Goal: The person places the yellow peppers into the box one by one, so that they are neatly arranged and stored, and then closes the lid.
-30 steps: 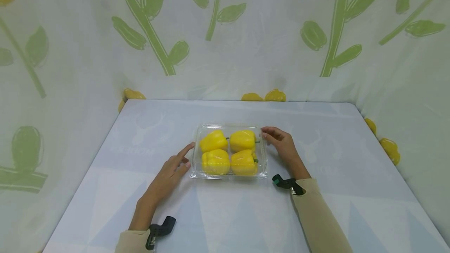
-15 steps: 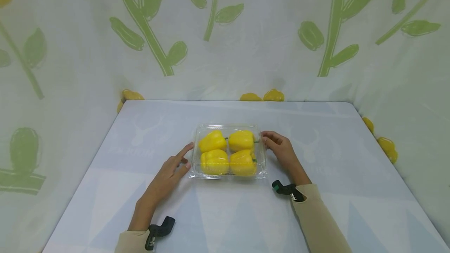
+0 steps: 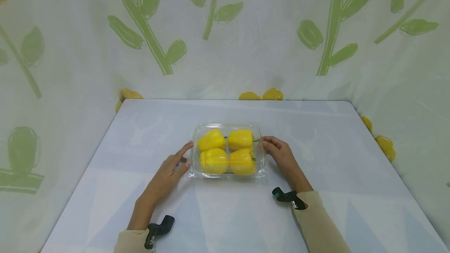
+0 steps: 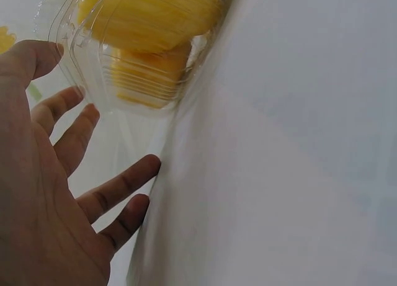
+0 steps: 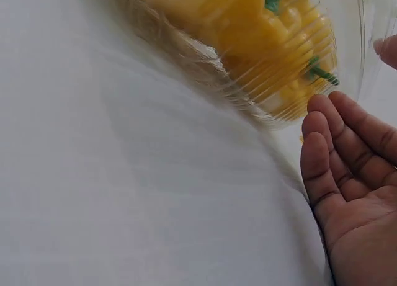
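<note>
A clear plastic clamshell box [image 3: 226, 175] lies on the table with several yellow bell peppers [image 3: 214, 161] inside, their stems green. At its left side is my left hand [image 3: 166, 175], the index fingertip at the box edge and the thumb close by. The left wrist view shows that hand's fingers [image 4: 127, 183] spread, the lower ones away from the box. My right hand [image 3: 281, 155] is at the right edge, fingertips against or very near the rim. In the right wrist view its fingers [image 5: 315, 159] lie side by side, gently bent, thumb apart.
The pale table [image 3: 225, 214] has a faint blue triangle pattern. A curtain [image 3: 260, 57] printed with green stems and yellow flowers surrounds its back and sides. Each wrist carries a black camera mount [image 3: 161, 227] beside a beige sleeve [image 3: 320, 221].
My right hand has slid a little toward me along the box's right side. The left hand and the box keep their places; the head view has shifted slightly.
</note>
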Demonstrator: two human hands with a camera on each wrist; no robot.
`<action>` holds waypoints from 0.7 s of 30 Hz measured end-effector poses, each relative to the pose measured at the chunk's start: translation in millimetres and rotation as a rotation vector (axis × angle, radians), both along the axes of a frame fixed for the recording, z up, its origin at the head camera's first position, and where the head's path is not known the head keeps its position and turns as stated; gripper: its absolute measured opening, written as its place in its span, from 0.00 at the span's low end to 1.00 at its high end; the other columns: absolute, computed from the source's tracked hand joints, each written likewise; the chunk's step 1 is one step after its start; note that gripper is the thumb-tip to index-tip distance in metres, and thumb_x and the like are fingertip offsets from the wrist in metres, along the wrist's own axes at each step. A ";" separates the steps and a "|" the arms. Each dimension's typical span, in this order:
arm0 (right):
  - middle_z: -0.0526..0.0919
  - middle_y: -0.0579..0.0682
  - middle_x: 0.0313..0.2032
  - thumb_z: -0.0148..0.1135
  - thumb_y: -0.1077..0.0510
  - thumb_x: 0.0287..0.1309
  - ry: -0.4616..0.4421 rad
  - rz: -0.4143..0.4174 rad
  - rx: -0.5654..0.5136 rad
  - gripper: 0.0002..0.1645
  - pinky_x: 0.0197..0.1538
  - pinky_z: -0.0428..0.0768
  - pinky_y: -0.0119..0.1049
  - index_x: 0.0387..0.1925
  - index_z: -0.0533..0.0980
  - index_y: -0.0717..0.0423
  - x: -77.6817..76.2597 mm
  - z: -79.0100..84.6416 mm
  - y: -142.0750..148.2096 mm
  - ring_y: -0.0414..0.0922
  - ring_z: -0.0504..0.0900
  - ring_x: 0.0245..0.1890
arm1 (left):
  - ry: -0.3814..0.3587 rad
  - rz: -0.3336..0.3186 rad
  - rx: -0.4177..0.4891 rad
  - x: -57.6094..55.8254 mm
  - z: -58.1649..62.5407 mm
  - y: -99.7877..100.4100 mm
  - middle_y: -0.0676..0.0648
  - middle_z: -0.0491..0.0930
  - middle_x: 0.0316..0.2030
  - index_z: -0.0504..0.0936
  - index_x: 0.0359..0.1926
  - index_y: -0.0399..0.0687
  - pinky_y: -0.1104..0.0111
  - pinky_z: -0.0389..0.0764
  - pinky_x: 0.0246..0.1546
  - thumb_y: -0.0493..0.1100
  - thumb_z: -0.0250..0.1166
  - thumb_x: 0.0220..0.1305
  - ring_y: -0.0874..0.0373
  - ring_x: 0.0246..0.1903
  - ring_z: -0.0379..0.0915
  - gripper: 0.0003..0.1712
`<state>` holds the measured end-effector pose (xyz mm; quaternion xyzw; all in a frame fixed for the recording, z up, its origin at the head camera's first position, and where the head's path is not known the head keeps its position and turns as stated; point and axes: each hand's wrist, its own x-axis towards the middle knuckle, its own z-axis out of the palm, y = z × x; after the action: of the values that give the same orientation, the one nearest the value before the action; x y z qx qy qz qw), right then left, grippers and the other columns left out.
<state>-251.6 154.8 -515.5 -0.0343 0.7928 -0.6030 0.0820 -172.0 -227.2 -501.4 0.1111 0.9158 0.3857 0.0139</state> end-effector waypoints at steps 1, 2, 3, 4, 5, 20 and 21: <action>0.82 0.52 0.52 0.57 0.40 0.70 -0.006 -0.007 -0.005 0.27 0.57 0.76 0.43 0.57 0.77 0.57 1.4 -0.1 -0.3 0.49 0.77 0.49 | 0.000 0.000 0.002 -0.1 0.1 0.0 0.43 0.76 0.54 0.53 0.76 0.82 0.38 0.69 0.56 0.60 0.51 0.75 0.45 0.56 0.69 0.33; 0.82 0.52 0.51 0.57 0.41 0.70 -0.010 -0.012 -0.007 0.27 0.56 0.76 0.43 0.56 0.77 0.57 2.9 0.1 -0.6 0.50 0.78 0.49 | -0.001 -0.001 0.002 0.0 0.5 -0.1 0.43 0.76 0.55 0.52 0.76 0.82 0.38 0.69 0.56 0.60 0.51 0.75 0.45 0.57 0.69 0.33; 0.82 0.53 0.50 0.57 0.42 0.70 -0.013 -0.016 -0.014 0.26 0.55 0.77 0.42 0.56 0.78 0.58 4.5 0.5 -0.9 0.50 0.78 0.48 | -0.003 0.001 0.004 0.1 0.7 -0.1 0.43 0.76 0.55 0.52 0.76 0.83 0.38 0.69 0.56 0.59 0.51 0.75 0.45 0.57 0.69 0.33; 0.82 0.53 0.50 0.57 0.42 0.70 -0.016 -0.017 -0.019 0.25 0.54 0.77 0.41 0.55 0.78 0.58 6.0 0.7 -1.1 0.50 0.78 0.47 | -0.004 -0.001 0.006 0.3 0.9 -0.2 0.43 0.76 0.55 0.52 0.76 0.83 0.38 0.68 0.56 0.59 0.51 0.75 0.45 0.57 0.69 0.33; 0.82 0.54 0.48 0.57 0.43 0.70 -0.019 -0.018 -0.025 0.25 0.54 0.77 0.41 0.54 0.78 0.58 7.7 1.3 -1.4 0.50 0.77 0.46 | -0.006 0.001 0.005 0.3 0.8 -0.4 0.44 0.76 0.55 0.52 0.76 0.84 0.38 0.68 0.56 0.59 0.51 0.75 0.45 0.57 0.69 0.33; 0.83 0.52 0.46 0.57 0.44 0.70 -0.009 -0.036 -0.011 0.22 0.54 0.77 0.39 0.50 0.79 0.58 32.2 0.1 -2.1 0.51 0.77 0.46 | 0.017 -0.013 0.003 -1.1 -0.1 -1.8 0.43 0.77 0.54 0.53 0.77 0.80 0.39 0.70 0.55 0.58 0.51 0.76 0.45 0.56 0.70 0.33; 0.83 0.52 0.46 0.57 0.44 0.70 -0.009 -0.034 -0.013 0.22 0.54 0.77 0.39 0.49 0.79 0.58 33.9 0.3 -2.0 0.51 0.77 0.46 | 0.019 -0.013 0.002 -1.4 -0.4 -1.9 0.43 0.78 0.53 0.53 0.77 0.80 0.39 0.70 0.55 0.58 0.51 0.76 0.46 0.55 0.70 0.33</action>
<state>-217.8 152.8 -515.2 -0.0185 0.7890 -0.6096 0.0748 -173.3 -229.0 -501.8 0.1207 0.9149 0.3852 0.0074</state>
